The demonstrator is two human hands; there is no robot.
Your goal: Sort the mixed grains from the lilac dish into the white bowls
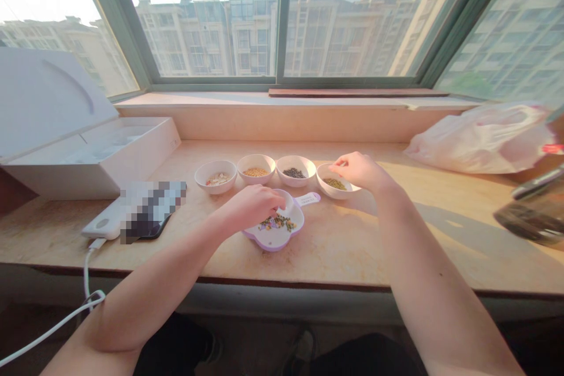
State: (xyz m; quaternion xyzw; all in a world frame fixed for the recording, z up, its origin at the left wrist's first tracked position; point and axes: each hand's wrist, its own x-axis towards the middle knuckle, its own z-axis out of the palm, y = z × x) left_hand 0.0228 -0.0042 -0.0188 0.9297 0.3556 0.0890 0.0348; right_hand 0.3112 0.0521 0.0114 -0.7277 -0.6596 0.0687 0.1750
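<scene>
My left hand is over a white, lilac-rimmed flower-shaped dish with a short handle. Its fingers are bent together and reach down to a mix of green and yellow beans; whatever they pinch is too small to make out. At the right end of a row of bowls, my right hand has its fingertips closed over the rim of a white bowl of green beans. What those fingertips hold is hidden. Beside it stand a bowl of black beans, one of yellow beans and one of pale, reddish pieces.
At the left are an open white box, a white power bank with a cable, and a dark phone. A plastic bag and a dark transparent container stand at the right. Windows rise behind the counter.
</scene>
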